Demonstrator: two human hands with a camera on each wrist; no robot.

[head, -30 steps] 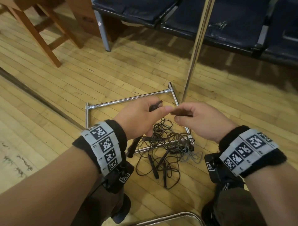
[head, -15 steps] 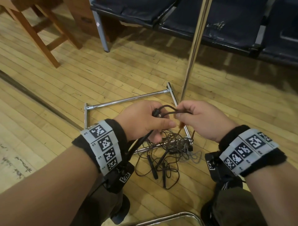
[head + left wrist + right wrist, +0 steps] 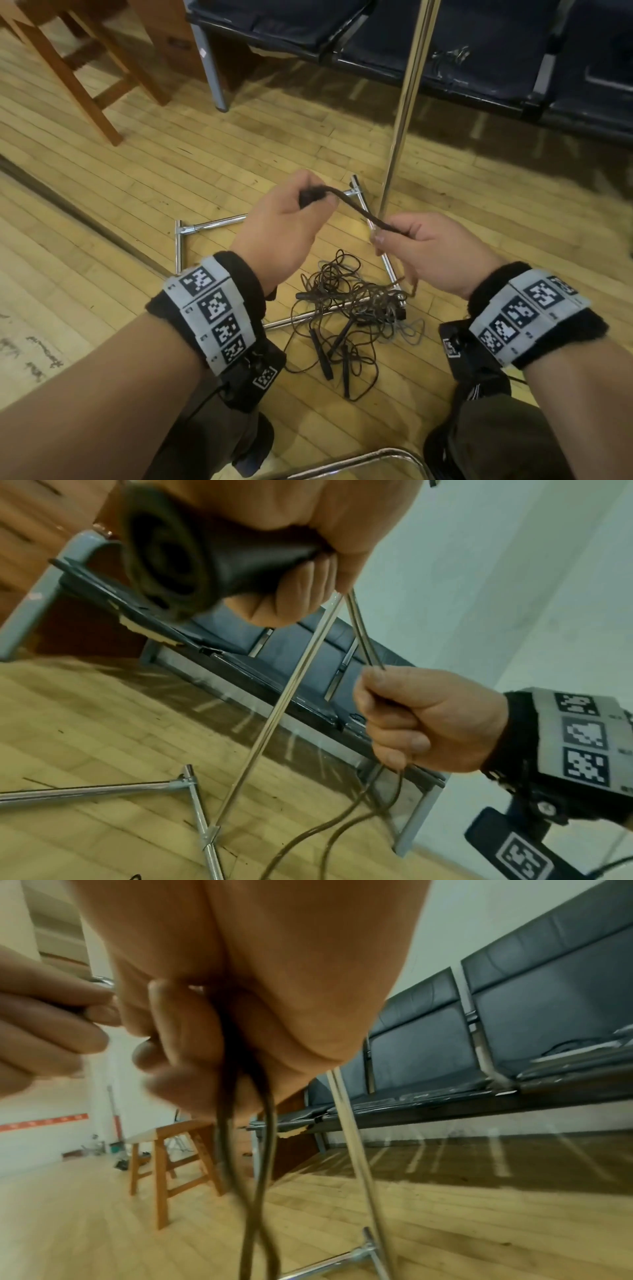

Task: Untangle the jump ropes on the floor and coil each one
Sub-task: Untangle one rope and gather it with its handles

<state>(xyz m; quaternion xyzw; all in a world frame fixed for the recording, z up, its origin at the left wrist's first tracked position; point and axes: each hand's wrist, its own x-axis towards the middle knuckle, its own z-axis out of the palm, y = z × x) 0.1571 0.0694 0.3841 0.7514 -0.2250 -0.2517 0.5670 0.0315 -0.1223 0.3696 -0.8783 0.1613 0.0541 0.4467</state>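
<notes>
A tangle of thin dark jump ropes (image 3: 346,308) with black handles lies on the wooden floor below my hands. My left hand (image 3: 294,219) grips a black rope handle (image 3: 192,558), fingers curled round it. A doubled dark cord (image 3: 359,209) runs from that handle to my right hand (image 3: 411,246), which holds it in a fist. Below the right fist two cord strands (image 3: 253,1150) hang down toward the tangle. Both hands are raised above the floor, about a hand's width apart.
A chrome frame (image 3: 212,224) lies on the floor around the tangle, with a slanted chrome pole (image 3: 404,102) rising from it. Dark bench seats (image 3: 479,51) stand behind. A wooden stool (image 3: 85,68) is at the far left. Another chrome tube (image 3: 359,462) curves near my knees.
My hands have lifted and drawn apart. The cord, looped between touching hands before, now stretches between them, and the left hand has risen higher with the handle.
</notes>
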